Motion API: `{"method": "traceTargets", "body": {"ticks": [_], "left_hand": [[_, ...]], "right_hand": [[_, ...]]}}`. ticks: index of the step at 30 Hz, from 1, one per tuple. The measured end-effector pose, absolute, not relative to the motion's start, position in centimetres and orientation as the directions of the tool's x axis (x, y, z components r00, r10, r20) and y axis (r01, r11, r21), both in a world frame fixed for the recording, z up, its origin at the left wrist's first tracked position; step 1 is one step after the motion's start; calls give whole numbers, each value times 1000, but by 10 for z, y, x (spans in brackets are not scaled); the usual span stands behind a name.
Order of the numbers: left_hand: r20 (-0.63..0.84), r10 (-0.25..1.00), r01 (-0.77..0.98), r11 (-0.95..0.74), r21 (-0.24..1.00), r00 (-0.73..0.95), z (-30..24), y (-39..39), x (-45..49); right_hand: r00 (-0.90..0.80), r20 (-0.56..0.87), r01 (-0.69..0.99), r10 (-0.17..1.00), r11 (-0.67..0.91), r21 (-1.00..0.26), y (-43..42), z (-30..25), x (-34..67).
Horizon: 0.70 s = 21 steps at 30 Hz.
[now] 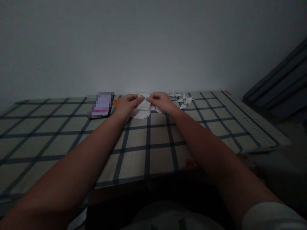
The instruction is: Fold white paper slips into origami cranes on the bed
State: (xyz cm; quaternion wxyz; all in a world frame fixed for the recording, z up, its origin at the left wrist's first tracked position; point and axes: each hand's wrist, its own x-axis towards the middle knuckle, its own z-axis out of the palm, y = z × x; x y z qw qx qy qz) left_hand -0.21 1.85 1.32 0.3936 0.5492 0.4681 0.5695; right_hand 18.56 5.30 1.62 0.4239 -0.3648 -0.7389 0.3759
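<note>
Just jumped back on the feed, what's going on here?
A person pinches a white paper between the left grip and right grip, above a loose stack of paper on the checked cloth. Pointed folded-paper pieces sit beyond the right grip; a phone lies to the left. Finer fold detail is too dim to tell.

I get a dim view: the wall (148, 48) palest low at centre, the phone (102, 105) pixelated, deep shadow under the tabletop (137, 134).

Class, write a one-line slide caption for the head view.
Left hand and right hand hold white paper over a checked cloth, between a phone and pointed folded-paper shapes.
</note>
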Motion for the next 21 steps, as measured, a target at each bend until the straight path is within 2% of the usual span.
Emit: {"method": "traceTargets", "body": {"ticks": [7,21], "left_hand": [[299,951,42,-296,954,-78,15,17,-2],[255,961,142,-238,961,-110,17,9,2]], "right_hand": [[-396,316,126,862,391,-912,53,16,184],[-417,345,206,841,458,-865,54,15,187]]}}
